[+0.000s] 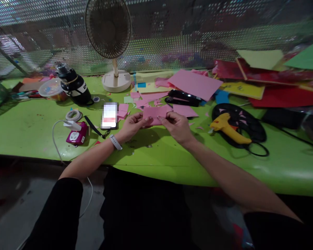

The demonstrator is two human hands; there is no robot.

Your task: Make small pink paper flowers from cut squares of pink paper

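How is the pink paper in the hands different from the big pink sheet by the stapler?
The held paper is small; the big sheet is much larger. The left hand and right hand pinch the held paper, while no hand touches the big sheet. Both are pink.

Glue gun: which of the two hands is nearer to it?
Right. The right hand is left of the glue gun, apart from it; the left hand is farther left, near the phone.

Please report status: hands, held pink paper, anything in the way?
Left hand, right hand gripping pink paper. Held over green table. Black stapler beyond, seemingly not blocking.
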